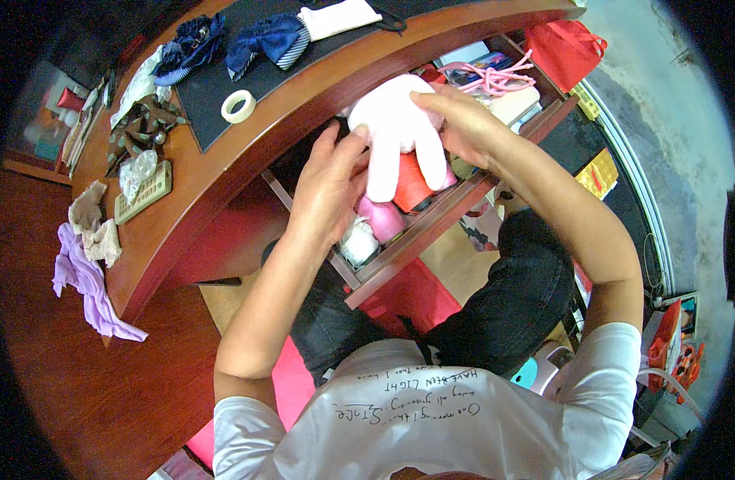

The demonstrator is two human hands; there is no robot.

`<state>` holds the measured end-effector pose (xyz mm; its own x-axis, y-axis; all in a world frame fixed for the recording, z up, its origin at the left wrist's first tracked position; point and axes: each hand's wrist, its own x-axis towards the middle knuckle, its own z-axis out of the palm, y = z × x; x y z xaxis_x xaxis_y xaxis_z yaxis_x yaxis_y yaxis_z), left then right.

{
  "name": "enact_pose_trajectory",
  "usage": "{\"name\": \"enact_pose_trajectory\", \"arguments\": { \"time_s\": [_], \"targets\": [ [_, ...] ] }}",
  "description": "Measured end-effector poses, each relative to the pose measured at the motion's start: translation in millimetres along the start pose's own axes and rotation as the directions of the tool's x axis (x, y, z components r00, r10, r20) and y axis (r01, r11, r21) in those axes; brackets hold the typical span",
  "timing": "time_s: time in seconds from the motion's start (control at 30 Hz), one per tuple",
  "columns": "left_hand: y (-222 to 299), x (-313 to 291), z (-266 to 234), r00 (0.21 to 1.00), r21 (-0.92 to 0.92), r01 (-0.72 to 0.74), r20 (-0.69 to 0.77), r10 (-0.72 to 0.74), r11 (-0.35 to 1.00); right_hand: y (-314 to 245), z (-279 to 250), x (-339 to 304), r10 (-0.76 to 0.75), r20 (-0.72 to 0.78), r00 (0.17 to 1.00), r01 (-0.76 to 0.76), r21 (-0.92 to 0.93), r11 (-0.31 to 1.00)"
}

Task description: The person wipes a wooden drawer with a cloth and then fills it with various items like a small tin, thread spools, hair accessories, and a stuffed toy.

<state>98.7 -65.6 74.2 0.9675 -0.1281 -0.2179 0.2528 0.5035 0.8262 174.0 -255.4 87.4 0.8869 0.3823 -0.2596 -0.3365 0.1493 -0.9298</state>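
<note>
We clasp the white soft toy (399, 120) between left hand (329, 180) and right hand (466, 128), orange spool (413, 186) below them

White plush (398, 126) blocking drawer (431, 227), mat (201, 106) partly bare

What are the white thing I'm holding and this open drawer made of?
White thing: probably plush fabric, matte, from its soft, rounded outline; brightness hides texture. Drawer: likely wood or veneer, faintly glossy, from its reddish-brown colour.
</note>
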Motion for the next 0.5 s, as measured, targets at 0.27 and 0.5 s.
{"name": "enact_pose_trajectory", "arguments": {
  "time_s": [0.27, 0.5],
  "targets": [
    [-20, 50, -6, 0.997, 0.285, -0.072, -0.004, 0.076, 0.956, 20, -38, 23, -0.428, 0.055, 0.902, 0.269, -0.848, 0.457],
    [-19, 86, -2, 0.999, 0.637, -0.032, 0.003, 0.039, 0.77, 17, -47, 24, -0.677, 0.106, 0.728, 0.266, -0.954, 0.137]
  ]
}}
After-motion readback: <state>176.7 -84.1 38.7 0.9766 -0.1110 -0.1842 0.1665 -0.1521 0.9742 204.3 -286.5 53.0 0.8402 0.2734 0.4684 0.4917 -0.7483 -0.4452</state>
